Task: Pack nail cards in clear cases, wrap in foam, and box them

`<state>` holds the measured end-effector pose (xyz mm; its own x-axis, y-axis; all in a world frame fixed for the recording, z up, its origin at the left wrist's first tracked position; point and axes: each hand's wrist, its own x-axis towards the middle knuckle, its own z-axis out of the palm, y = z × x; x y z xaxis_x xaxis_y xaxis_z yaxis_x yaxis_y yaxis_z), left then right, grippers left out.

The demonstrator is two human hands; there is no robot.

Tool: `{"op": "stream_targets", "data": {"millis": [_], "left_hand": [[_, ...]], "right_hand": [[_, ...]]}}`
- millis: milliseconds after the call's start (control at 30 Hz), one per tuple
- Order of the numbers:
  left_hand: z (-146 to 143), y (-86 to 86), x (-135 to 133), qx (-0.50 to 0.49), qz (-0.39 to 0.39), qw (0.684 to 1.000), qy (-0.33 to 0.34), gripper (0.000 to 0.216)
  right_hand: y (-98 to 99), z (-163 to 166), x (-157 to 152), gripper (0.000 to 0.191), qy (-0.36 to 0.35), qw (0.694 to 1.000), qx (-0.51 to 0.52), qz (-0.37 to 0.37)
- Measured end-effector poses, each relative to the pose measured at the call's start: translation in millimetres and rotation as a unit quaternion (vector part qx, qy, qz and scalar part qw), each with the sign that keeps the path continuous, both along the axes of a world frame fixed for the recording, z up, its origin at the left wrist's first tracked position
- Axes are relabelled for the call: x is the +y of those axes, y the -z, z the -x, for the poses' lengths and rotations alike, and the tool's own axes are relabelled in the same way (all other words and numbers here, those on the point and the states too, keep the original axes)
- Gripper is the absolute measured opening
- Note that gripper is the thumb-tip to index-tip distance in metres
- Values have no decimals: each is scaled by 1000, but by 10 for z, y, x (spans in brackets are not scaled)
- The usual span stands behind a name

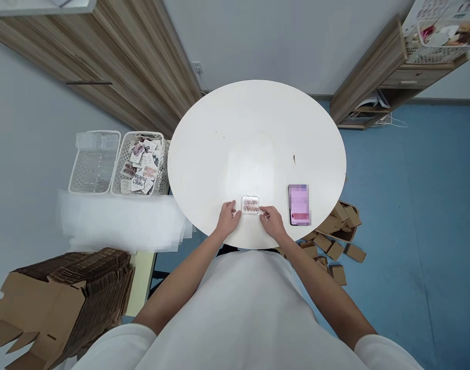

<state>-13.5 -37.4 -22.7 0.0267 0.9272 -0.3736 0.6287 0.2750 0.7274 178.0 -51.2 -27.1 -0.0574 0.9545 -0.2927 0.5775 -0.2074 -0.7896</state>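
A small clear plastic case of pink press-on nails (pixel 250 204) lies near the front edge of the round white table (pixel 258 133). My left hand (pixel 228 217) grips the case's left side with curled fingers. On the right side, my right hand (pixel 271 219) pinches its edge. A phone (pixel 299 204) lies flat on the table just right of my right hand.
Left of the table stand two white baskets: one with clear trays (pixel 94 162), one with packed nail cards (pixel 141 163). Flat cardboard boxes (pixel 65 293) pile at lower left. Small brown boxes (pixel 337 239) lie on the blue floor at right. Wooden cabinets stand behind.
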Motion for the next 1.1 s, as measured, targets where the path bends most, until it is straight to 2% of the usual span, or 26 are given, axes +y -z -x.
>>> {"op": "stream_targets", "data": {"millis": [33, 100, 200, 300, 533, 667, 733, 867, 1033, 1100], "left_hand": [[36, -8, -32, 13, -22, 999, 21, 45], [119, -23, -99, 45, -61, 992, 106, 44], [231, -25, -176, 117, -89, 959, 243, 40], [294, 1, -198, 162, -97, 936, 297, 36], [314, 43, -185, 173, -125, 920, 329, 15], [290, 37, -182, 186, -140, 914, 332, 17], [275, 28, -183, 186, -146, 912, 335, 20], [263, 8, -199, 179, -144, 915, 332, 22], [304, -15, -241, 187, -124, 919, 324, 25], [343, -36, -267, 191, -110, 919, 328, 26]], "right_hand": [[-17, -6, -42, 29, -15, 1000, -18, -12], [-35, -9, -132, 26, -78, 994, -62, -40], [-10, 10, -234, 31, -196, 967, -150, -69], [42, 30, -263, 32, -254, 940, -215, -81], [75, -3, -239, 17, -283, 921, -243, -110], [55, 13, -224, 15, -269, 925, -248, -103], [42, 33, -224, 17, -259, 929, -246, -95], [37, 70, -283, 33, -235, 932, -262, -91], [72, 97, -428, 8, -201, 936, -272, -98], [67, 97, -472, 9, -198, 941, -255, -107]]}}
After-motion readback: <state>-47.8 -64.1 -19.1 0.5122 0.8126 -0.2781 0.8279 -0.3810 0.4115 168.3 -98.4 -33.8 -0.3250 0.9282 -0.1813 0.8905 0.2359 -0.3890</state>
